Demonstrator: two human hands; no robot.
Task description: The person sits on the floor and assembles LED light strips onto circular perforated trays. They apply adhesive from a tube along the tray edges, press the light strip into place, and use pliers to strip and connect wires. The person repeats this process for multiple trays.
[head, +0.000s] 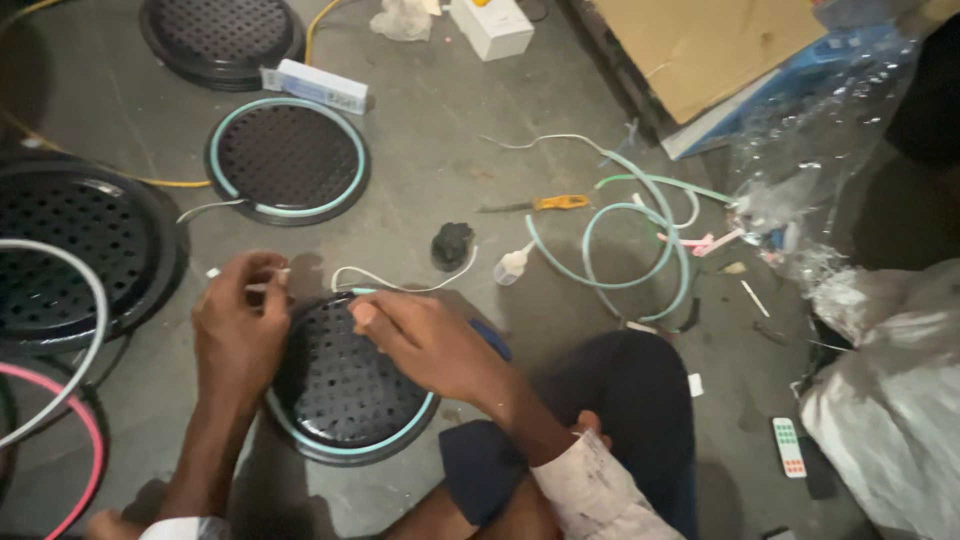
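Both grips pinched: left hand (238,330) on thin white wire (400,285), right hand (425,340) prob. on teal strip (362,291) at grille (340,385).

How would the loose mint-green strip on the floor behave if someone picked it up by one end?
The mint-green strip lies in loose loops, so it is probably floppy and would hang and uncurl. It looks thin, so likely light. Its loops cross each other, so it may tangle.
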